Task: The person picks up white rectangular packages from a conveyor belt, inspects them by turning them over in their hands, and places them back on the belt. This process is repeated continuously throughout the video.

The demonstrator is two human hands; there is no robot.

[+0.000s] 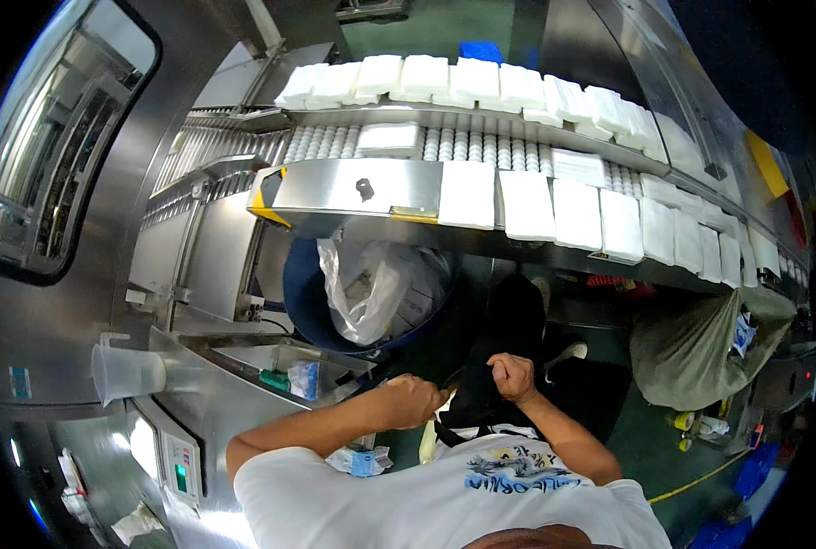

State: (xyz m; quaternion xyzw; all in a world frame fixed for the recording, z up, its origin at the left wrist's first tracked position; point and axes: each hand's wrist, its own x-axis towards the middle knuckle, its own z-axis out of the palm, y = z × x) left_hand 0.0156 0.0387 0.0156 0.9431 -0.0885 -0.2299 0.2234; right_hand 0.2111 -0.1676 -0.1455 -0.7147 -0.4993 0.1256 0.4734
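Note:
My left hand (410,401) is closed in front of my waist, its knuckles toward the dark trousers (481,366). A small pale strip shows by its fingertips; whatever lies inside the fingers is hidden. Just right of it, my right hand (513,377) makes a fist, thumb uppermost, and I cannot make out anything in it. A gap separates the two hands. Below the left hand hangs a pale yellow thing (428,443) against my white shirt (381,499). Ahead, stacks of white folded tissues (529,205) line the near metal ledge, apart from both hands.
A roller conveyor (481,148) carries tissue stacks, with a row of more stacks (426,75) behind. A blue bin (303,297) with a clear plastic bag stands under the ledge. A scale (181,467) and a plastic jug (129,371) are left; a draped greenish sack (692,352) is right.

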